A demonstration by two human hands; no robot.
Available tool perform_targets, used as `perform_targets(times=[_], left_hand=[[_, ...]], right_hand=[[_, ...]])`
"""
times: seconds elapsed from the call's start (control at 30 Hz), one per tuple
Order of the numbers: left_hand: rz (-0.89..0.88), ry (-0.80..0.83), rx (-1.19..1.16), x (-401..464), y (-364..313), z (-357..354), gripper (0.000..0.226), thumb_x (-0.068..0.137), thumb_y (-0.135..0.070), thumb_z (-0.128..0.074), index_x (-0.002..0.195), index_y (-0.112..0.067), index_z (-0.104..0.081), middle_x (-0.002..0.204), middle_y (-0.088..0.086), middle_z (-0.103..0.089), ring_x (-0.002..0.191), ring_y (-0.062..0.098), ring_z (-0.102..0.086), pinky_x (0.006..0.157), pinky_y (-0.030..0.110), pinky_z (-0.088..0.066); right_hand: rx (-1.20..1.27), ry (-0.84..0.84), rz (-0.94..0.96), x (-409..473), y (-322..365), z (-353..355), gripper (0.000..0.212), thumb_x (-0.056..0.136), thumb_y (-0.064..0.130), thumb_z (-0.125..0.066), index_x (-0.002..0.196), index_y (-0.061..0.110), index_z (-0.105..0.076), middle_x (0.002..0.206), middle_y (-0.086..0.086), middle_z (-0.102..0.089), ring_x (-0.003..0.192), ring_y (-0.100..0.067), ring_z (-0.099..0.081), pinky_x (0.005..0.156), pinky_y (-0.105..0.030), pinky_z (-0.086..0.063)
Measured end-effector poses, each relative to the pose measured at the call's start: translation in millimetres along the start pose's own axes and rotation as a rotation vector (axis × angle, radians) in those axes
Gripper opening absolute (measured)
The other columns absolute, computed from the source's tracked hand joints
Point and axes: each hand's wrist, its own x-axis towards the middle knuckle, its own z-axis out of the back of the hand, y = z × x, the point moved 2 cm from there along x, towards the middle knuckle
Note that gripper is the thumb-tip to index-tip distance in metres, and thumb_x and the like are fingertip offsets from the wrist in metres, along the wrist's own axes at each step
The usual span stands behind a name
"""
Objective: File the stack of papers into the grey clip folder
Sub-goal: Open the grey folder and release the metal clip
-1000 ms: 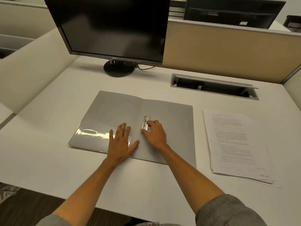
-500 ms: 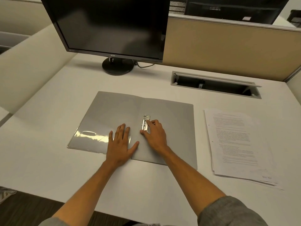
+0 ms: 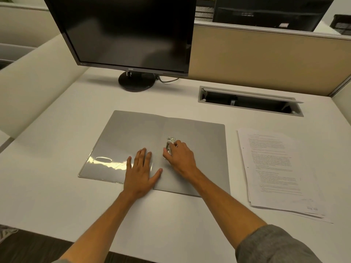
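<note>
The grey clip folder (image 3: 133, 133) lies open and flat in the middle of the white desk. Its metal clip (image 3: 169, 144) sits just right of the spine. My left hand (image 3: 141, 169) presses flat, fingers spread, on the folder's left cover near the front edge. My right hand (image 3: 180, 155) has its fingers curled on the metal clip, thumb on the clip's left side. The stack of printed papers (image 3: 279, 171) lies on the desk to the right of the folder, slightly fanned, apart from both hands.
A black monitor (image 3: 123, 31) on a round stand (image 3: 136, 81) is behind the folder. An open cable hatch (image 3: 250, 101) is sunk in the desk at back right. A tan partition (image 3: 266, 61) bounds the back, a white divider (image 3: 38, 76) the left.
Both hands stay where they were on the folder. The right fingers shift slightly on the clip. The view has tilted a little.
</note>
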Motion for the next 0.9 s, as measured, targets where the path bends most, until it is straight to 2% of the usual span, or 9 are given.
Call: perform_targets(times=[0.1, 0.17, 0.23, 0.3, 0.4, 0.47, 0.6, 0.77, 0.9], left_hand=[[-0.003, -0.005, -0.005, 0, 0, 0, 0.095, 0.082, -0.075, 0.003, 0.151, -0.016, -0.025, 0.161, 0.007, -0.019, 0.149, 0.023, -0.016, 0.120, 0.049, -0.005], [-0.005, -0.005, -0.008, 0, 0, 1, 0.094, 0.082, -0.075, 0.002, 0.151, -0.016, -0.024, 0.161, 0.007, -0.018, 0.149, 0.023, -0.015, 0.120, 0.049, -0.005], [-0.007, -0.006, -0.010, 0, 0, 0, 0.093, 0.083, -0.074, 0.001, 0.151, -0.015, -0.025, 0.161, 0.008, -0.020, 0.149, 0.024, -0.016, 0.120, 0.049, -0.006], [-0.011, -0.008, -0.014, -1, 0, 0, 0.093, 0.084, -0.073, 0.000, 0.151, -0.014, -0.025, 0.161, 0.008, -0.020, 0.148, 0.024, -0.017, 0.119, 0.049, -0.005], [-0.009, -0.005, -0.011, 0, 1, -1, 0.091, 0.084, -0.073, 0.000, 0.151, -0.015, -0.023, 0.161, 0.008, -0.018, 0.149, 0.023, -0.014, 0.119, 0.047, -0.001], [-0.010, -0.005, -0.012, 0, 1, -2, 0.091, 0.084, -0.072, 0.000, 0.152, -0.015, -0.021, 0.162, 0.007, -0.016, 0.149, 0.022, -0.012, 0.119, 0.046, 0.001], [-0.010, -0.016, -0.031, 0, 0, -1, 0.089, 0.086, -0.071, -0.004, 0.151, -0.014, -0.024, 0.161, 0.008, -0.018, 0.149, 0.023, -0.014, 0.120, 0.050, -0.005], [-0.007, -0.023, -0.057, 2, -2, 0, 0.090, 0.085, -0.072, -0.005, 0.151, -0.013, -0.026, 0.161, 0.009, -0.019, 0.149, 0.025, -0.015, 0.120, 0.051, -0.006], [-0.003, -0.016, -0.046, 2, 0, -2, 0.084, 0.087, -0.068, -0.015, 0.150, -0.014, -0.027, 0.161, 0.008, -0.019, 0.149, 0.024, -0.014, 0.121, 0.050, -0.005]], right_hand=[[-0.082, -0.064, 0.145, 8, 3, 7, 0.038, 0.099, 0.039, -0.042, 0.115, 0.011, -0.062, 0.110, -0.011, -0.066, 0.093, -0.030, -0.063, 0.067, -0.037, -0.051], [-0.173, -0.130, 0.337, 13, 6, 15, 0.027, 0.097, 0.029, -0.054, 0.098, 0.005, -0.068, 0.089, -0.013, -0.070, 0.074, -0.030, -0.066, 0.053, -0.033, -0.050], [-0.253, -0.160, 0.439, 22, 5, 25, 0.020, 0.090, 0.023, -0.066, 0.079, 0.006, -0.069, 0.069, -0.009, -0.067, 0.058, -0.026, -0.063, 0.043, -0.028, -0.046], [-0.259, -0.148, 0.467, 37, 5, 34, 0.023, 0.093, 0.022, -0.063, 0.078, 0.005, -0.067, 0.068, -0.010, -0.066, 0.059, -0.028, -0.062, 0.045, -0.032, -0.049], [-0.149, -0.056, 0.348, 62, 4, 44, 0.034, 0.101, 0.031, -0.045, 0.092, 0.006, -0.066, 0.085, -0.011, -0.069, 0.077, -0.032, -0.064, 0.065, -0.041, -0.052], [-0.062, -0.026, 0.253, 74, 0, 46, 0.035, 0.100, 0.034, -0.046, 0.092, 0.008, -0.067, 0.084, -0.009, -0.071, 0.078, -0.029, -0.064, 0.071, -0.041, -0.052], [0.112, 0.002, 0.096, 88, -8, 39, 0.034, 0.097, 0.032, -0.053, 0.082, 0.006, -0.067, 0.076, -0.008, -0.069, 0.072, -0.025, -0.062, 0.073, -0.042, -0.053], [0.206, 0.047, -0.039, 100, -17, 26, 0.032, 0.096, 0.029, -0.056, 0.083, 0.003, -0.070, 0.082, -0.010, -0.070, 0.075, -0.026, -0.064, 0.076, -0.045, -0.054], [0.222, 0.071, -0.088, 104, -22, 20, 0.032, 0.095, 0.029, -0.057, 0.085, 0.003, -0.071, 0.086, -0.009, -0.070, 0.078, -0.026, -0.064, 0.077, -0.044, -0.053]])
